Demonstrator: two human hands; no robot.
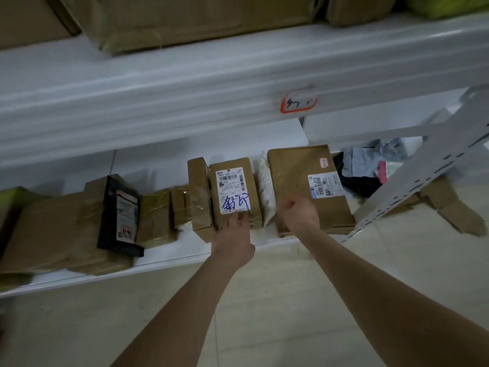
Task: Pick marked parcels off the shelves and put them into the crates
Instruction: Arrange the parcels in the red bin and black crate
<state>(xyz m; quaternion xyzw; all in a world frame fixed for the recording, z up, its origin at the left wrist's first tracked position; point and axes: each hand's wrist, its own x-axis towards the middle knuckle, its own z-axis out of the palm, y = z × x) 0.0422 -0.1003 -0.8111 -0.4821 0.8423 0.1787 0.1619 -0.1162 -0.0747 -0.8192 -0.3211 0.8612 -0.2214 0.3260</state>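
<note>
Blue-scrawled small carton on lower shelf | my left hand touches its near edge, fingers straight | right hand rests on flat carton nearby, grip unclear | likely stiff, light: clasp its sides

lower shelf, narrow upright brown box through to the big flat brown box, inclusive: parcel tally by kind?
Brown cardboard boxes: 3 (narrow upright box, box with blue handwriting on its label, large flat box)
White padded bag: 1
Total: 4
</note>
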